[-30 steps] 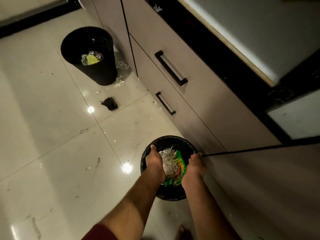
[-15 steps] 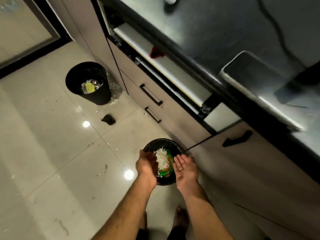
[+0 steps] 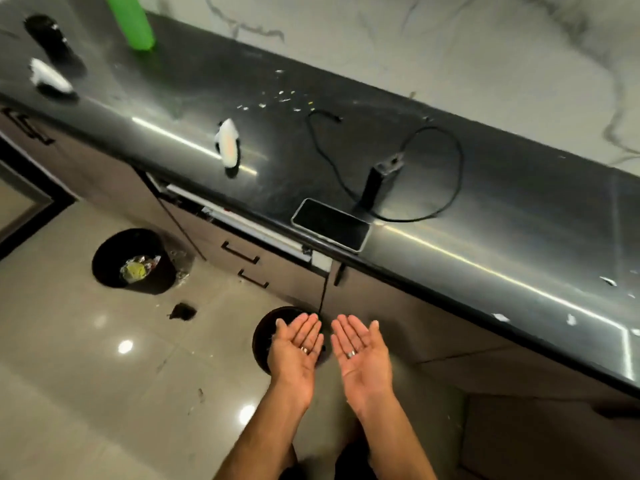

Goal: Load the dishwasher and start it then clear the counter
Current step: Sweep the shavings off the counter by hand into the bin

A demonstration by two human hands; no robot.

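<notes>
My left hand and my right hand are held palm up, fingers straight, holding nothing, side by side in front of the cabinets. Under my left hand stands a small black bin on the floor; its contents are hidden by the hand. The dark counter runs above, with small white scraps scattered on it towards the back and more white bits near its right front edge. A smartphone lies at the counter's front edge.
A larger black bin with wrappers stands on the floor at left, a dark scrap near it. On the counter: a green bottle, a black power bank with cable, white objects. A drawer stands slightly ajar.
My hands have left the small bin's rim and turned palm up, empty. The view has lifted from the floor to take in the counter.
</notes>
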